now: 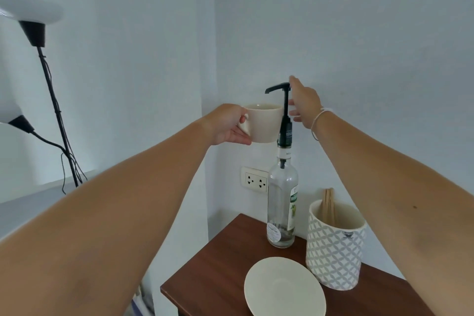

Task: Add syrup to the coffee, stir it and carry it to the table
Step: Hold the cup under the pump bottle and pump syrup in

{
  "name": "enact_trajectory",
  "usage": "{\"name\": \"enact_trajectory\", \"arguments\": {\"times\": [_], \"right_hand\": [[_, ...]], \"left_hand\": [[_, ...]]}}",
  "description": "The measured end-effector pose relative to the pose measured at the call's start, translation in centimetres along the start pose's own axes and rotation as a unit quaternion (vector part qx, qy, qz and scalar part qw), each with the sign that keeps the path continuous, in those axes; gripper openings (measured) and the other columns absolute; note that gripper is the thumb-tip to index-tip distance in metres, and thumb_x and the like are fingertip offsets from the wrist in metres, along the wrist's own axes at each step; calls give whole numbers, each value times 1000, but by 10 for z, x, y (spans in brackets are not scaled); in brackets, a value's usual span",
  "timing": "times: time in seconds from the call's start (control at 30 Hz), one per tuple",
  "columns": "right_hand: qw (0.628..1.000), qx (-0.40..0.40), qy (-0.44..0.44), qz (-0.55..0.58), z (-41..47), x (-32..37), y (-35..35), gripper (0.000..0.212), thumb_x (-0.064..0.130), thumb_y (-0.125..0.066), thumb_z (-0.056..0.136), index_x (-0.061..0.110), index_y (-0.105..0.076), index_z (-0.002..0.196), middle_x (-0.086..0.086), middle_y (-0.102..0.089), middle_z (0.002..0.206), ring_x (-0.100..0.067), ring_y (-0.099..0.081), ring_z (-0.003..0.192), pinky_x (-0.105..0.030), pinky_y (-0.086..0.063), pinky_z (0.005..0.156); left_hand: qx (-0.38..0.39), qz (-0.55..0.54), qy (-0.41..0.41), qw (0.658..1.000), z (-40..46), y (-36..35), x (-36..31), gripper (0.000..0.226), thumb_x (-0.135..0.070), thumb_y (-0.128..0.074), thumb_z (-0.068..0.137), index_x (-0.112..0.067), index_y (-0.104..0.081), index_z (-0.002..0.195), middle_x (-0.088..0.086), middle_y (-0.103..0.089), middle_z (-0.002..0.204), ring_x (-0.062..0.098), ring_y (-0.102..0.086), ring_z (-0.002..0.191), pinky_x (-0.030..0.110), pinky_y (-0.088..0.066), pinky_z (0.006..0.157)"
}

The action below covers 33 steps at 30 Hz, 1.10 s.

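My left hand (227, 126) holds a cream coffee cup (263, 122) by its handle, lifted in the air under the spout of a black pump (278, 88). The pump tops a tall, nearly empty clear syrup bottle (282, 202) standing at the back of a dark wooden table (213, 277). My right hand (304, 104) is beside the pump head, fingers spread, its forefinger at the top of the pump. A cream saucer (284, 287) lies on the table in front of the bottle. The cup's contents are hidden from here.
A patterned white and grey pot (334, 251) holding wooden stir sticks (328, 204) stands right of the bottle. A wall socket (255, 179) is behind the bottle. A black floor lamp (53, 100) with white shades stands at the left by a ledge.
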State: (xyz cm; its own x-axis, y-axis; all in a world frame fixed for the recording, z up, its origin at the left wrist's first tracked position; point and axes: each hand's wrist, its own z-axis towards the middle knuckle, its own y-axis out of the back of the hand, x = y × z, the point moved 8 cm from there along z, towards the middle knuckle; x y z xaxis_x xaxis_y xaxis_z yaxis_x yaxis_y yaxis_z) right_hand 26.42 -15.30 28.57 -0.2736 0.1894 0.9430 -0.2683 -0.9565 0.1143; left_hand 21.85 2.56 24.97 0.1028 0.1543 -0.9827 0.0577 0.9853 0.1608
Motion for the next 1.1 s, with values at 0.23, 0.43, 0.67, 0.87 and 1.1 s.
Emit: {"name": "enact_trajectory", "arguments": {"times": [0.23, 0.43, 0.67, 0.87, 1.1], "right_hand": [[999, 42, -10, -14, 9, 2, -13, 29, 40, -38, 86, 13, -47, 94, -6, -63, 85, -21, -51, 59, -29, -44, 61], [998, 48, 5, -45, 11, 13, -19, 24, 32, -30, 85, 14, -45, 89, -5, -58, 77, -25, -52, 61, -39, -46, 70], [993, 88, -19, -79, 16, 2, -25, 45, 56, -34, 86, 13, -49, 86, -5, -51, 81, -26, -54, 72, -38, -48, 68], [996, 73, -5, -60, 18, 4, -17, 33, 43, -36, 86, 13, -46, 74, -5, -49, 71, -25, -50, 63, -32, -47, 58], [997, 55, 4, -57, 16, 3, -21, 28, 40, -37, 85, 15, -42, 74, -2, -44, 68, -23, -47, 62, -26, -42, 53]], "left_hand": [[-2, 2, 9, 1000, 11, -1, 0, 31, -11, -38, 94, -9, -37, 64, 28, -56, 85, 36, -62, 73, 31, -58, 60], [-5, -2, 5, 1000, 17, 0, -6, 31, -11, -38, 95, -9, -37, 64, 26, -56, 84, 35, -62, 73, 32, -58, 59], [7, -11, 5, 1000, 21, 1, -9, 28, -11, -39, 95, -8, -40, 66, 26, -55, 93, 36, -63, 75, 32, -59, 58], [17, -14, -1, 1000, 21, -2, -14, 27, -11, -39, 95, -8, -41, 68, 22, -54, 89, 36, -64, 75, 31, -59, 56], [15, -21, -1, 1000, 24, 0, -10, 25, -10, -39, 94, -7, -42, 69, 22, -54, 91, 36, -65, 75, 32, -60, 57]]}}
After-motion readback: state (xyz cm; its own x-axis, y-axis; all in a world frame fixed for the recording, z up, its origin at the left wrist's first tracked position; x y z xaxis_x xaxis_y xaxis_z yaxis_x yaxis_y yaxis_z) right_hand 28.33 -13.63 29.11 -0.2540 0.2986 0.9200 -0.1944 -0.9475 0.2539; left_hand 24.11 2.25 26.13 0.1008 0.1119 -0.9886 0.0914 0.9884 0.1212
